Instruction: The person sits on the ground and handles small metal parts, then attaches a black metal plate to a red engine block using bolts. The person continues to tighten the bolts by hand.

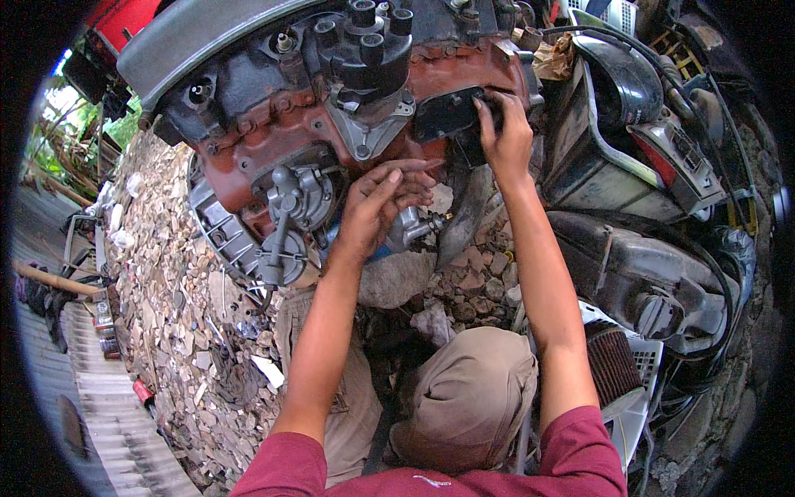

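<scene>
A red-brown engine block [240,170] stands in front of me, with a black distributor cap [364,50] on top. On the block's near face sits a flat black cover plate [447,114]. My right hand [503,137] is at the plate's right end, thumb and fingertips closed together there; what they hold, if anything, is too small to make out. Lower and to the left, my left hand [379,203] hovers in front of the block with its fingers apart and nothing visible in them. Left of it, a grey metal pump [294,199] is fixed to the block.
Broken stone and rubble [178,306] cover the ground on the left, beside corrugated sheeting [124,414]. Black plastic car parts [638,277] and a white crate [650,356] crowd my right side. Below my hands are my knees in khaki trousers [472,389].
</scene>
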Tool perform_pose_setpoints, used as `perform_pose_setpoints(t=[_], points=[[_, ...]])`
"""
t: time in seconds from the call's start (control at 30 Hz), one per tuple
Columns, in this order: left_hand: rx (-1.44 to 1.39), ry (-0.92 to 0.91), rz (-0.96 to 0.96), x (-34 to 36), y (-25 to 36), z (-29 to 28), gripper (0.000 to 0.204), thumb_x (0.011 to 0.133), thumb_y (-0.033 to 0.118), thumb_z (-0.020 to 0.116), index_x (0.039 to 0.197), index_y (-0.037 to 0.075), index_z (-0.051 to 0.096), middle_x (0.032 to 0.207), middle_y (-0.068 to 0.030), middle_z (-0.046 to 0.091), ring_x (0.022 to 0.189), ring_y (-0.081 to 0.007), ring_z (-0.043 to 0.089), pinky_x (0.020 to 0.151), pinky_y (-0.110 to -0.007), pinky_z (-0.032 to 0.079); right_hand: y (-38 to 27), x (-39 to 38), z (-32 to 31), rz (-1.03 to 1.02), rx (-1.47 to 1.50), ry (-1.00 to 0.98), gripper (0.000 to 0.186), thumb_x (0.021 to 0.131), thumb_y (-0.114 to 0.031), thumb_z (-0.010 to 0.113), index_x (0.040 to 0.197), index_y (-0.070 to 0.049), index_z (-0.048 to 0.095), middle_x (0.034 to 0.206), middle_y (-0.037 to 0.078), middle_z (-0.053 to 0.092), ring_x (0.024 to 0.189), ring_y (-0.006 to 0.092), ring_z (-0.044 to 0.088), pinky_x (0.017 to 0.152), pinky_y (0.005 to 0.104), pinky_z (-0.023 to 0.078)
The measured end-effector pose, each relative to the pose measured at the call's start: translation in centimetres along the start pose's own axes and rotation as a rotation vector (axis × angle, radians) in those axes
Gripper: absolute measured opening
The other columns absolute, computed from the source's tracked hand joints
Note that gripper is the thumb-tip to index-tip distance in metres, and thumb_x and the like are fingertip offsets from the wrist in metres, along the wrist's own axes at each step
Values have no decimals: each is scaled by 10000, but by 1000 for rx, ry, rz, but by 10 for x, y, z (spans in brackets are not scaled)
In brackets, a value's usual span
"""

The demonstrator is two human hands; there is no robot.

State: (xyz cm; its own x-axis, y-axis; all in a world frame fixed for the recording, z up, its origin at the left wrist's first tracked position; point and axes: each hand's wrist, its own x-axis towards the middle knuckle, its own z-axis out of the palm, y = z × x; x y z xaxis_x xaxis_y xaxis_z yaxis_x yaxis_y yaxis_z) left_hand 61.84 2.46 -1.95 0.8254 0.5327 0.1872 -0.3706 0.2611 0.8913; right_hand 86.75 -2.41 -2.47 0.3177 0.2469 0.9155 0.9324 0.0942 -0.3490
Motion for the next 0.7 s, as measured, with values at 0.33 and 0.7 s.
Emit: perform_pose_setpoints(t=[0.33, 0.7], points=[[21, -1, 1, -1, 1, 0, 497, 987, 335, 562, 1289, -59, 534, 1107, -170, 662, 1034, -264, 645, 935, -416, 517, -1, 0, -1, -18, 6, 15, 209, 882, -116, 698, 1062, -29, 639, 978, 175, 655, 865, 396, 649, 735, 449, 520], [5, 4, 5, 1, 1, 1, 490, 988, 335, 565, 1280, -58, 540, 1097, -166, 666, 1030, -265, 649, 928, -412, 521, 0, 1, 1, -3, -5, 20, 202, 888, -109, 689, 1065, -26, 641, 980, 181, 651, 874, 403, 644, 746, 451, 520]])
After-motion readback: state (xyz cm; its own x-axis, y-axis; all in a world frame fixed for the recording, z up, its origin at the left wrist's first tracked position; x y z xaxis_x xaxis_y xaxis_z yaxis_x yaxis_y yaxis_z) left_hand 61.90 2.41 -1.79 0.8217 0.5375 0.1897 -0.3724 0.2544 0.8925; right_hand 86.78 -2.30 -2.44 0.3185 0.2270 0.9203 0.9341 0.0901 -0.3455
